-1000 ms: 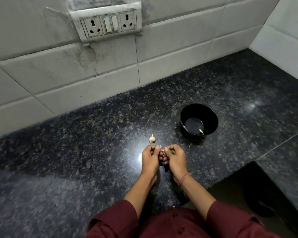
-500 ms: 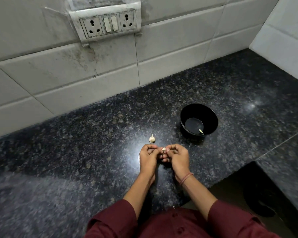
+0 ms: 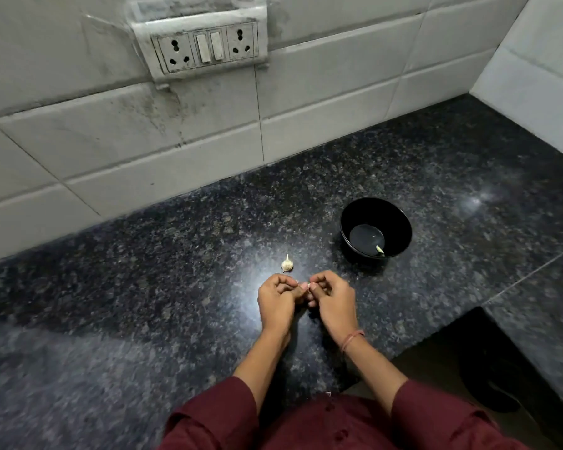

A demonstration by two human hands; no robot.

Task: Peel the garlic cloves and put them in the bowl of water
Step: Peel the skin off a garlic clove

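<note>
Garlic clove (image 3: 308,285), little more than a pale fleck between fingertips, is pinched from both sides as a person works at its skin above the countertop (image 3: 143,287), a short way in from the front edge. The left hand (image 3: 275,302) and the right hand (image 3: 331,300) meet at the fingertips, fingers curled in, each gripping one side of the clove. The hold looks meant to let the nails pick at the papery skin while the clove cannot slip. Whether any skin has come off cannot be told, since the fingers hide nearly all of it. Just beyond the left hand's knuckles, toward the back edge, the rest of the garlic bulb (image 3: 287,265) sits on the stone with its stalk up, near enough to yield another clove without a reach. Farther back and to the right stands the black bowl (image 3: 401,222), apart from both hands but seemingly within an easy stretch of the right one. A shallow pool of water (image 3: 364,235) lies in its bottom with one peeled clove (image 3: 380,251) at the near side, which suggests the job is under way with more to do. A reddish thread (image 3: 352,340) circles the right wrist, and maroon sleeves (image 3: 215,420) fill the bottom of the view. Along the back edge rises a white tiled wall (image 3: 338,99) carrying a grimy socket panel (image 3: 205,48).
</note>
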